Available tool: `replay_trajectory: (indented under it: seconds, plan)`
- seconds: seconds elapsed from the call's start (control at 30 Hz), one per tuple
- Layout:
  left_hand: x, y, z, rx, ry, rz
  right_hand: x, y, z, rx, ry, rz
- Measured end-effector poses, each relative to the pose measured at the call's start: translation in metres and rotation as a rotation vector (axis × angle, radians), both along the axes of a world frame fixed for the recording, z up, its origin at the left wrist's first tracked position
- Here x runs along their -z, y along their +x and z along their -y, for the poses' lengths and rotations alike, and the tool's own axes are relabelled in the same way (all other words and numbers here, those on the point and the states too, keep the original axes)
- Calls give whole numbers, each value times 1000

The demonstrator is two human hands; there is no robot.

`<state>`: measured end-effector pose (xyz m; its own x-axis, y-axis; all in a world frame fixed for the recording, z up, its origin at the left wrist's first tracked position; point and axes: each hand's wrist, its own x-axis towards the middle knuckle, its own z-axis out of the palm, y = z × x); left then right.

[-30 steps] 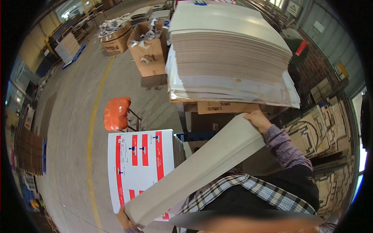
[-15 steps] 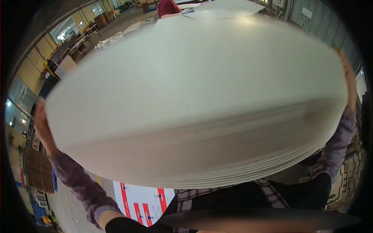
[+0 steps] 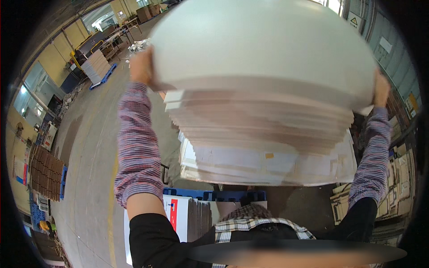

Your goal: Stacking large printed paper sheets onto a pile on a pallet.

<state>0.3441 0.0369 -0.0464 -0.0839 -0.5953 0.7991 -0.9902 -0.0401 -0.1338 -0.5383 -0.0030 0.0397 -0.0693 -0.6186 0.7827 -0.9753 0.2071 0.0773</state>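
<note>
Grey floor (image 3: 91, 152) below, pale boards (image 3: 263, 49) span between left grip (image 3: 144, 68) and right grip (image 3: 381, 90), each pinching an edge

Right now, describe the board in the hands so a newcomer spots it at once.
Find the tall stack of board in the middle. Across its top, the left hand and right hand grip a broad, pale grey-white board load at either side. Only it is held; the stack beneath shows brownish edges.
</note>
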Motion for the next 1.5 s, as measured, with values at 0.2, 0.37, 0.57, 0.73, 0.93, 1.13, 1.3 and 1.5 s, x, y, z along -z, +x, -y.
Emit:
replay_trajectory:
  seconds: [0.2,0.37,0.57,0.73,0.93,1.13,1.3,1.5]
  plan:
    - [81,-5,41,-300,582,-748,178,112,64,-53,452,518]
    - [87,-31,-37,-133,327,-596,138,143,-25,11,527,297]
    - [147,-55,-45,135,-280,-948,200,143,-70,-480,99,591]
    - [149,-74,-43,96,-582,-1066,206,134,-52,-186,15,354]
    - [163,-66,-63,50,-482,-1036,214,132,-66,-196,-38,658]
    - [193,0,-222,52,-137,-1119,193,202,-161,-353,-128,161]
    - [325,42,-484,-378,337,-1169,306,425,-252,-1021,637,678]
    - [412,-2,-750,-1208,427,-1221,421,599,-349,-1359,1227,524]
